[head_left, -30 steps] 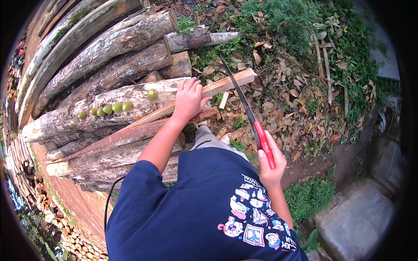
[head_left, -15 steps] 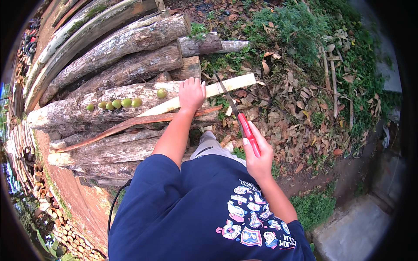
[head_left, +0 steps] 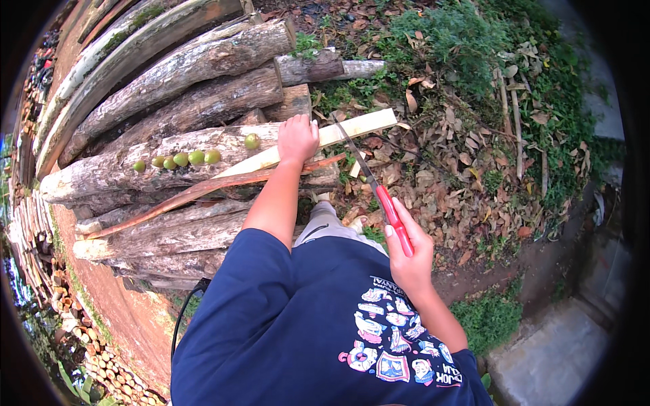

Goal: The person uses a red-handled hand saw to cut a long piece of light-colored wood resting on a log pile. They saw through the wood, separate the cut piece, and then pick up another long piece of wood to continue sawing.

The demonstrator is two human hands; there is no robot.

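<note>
A pale, squared wooden plank (head_left: 365, 124) lies slanting over a thick log (head_left: 101, 172), its right end jutting past the log's end. My left hand (head_left: 298, 139) presses on the plank from above, fingers wrapped over it. In my right hand (head_left: 413, 252) is the red handle of a hand saw (head_left: 395, 222). The saw's narrow dark blade slants up and left, its tip part lying against the plank just right of my left hand. A reddish-brown strip of wood (head_left: 223, 183) runs beside the plank, passing under my left forearm.
Several green fruits (head_left: 196, 158) sit in a row on the log, and a single green fruit (head_left: 252, 141) rests nearer my left hand. More logs (head_left: 203, 57) are stacked at the far left. Dry leaves (head_left: 453, 169) and green plants (head_left: 447, 40) cover the ground to the right.
My right hand has drawn the saw back a little, toward me and to the right. My left hand keeps its place on the plank.
</note>
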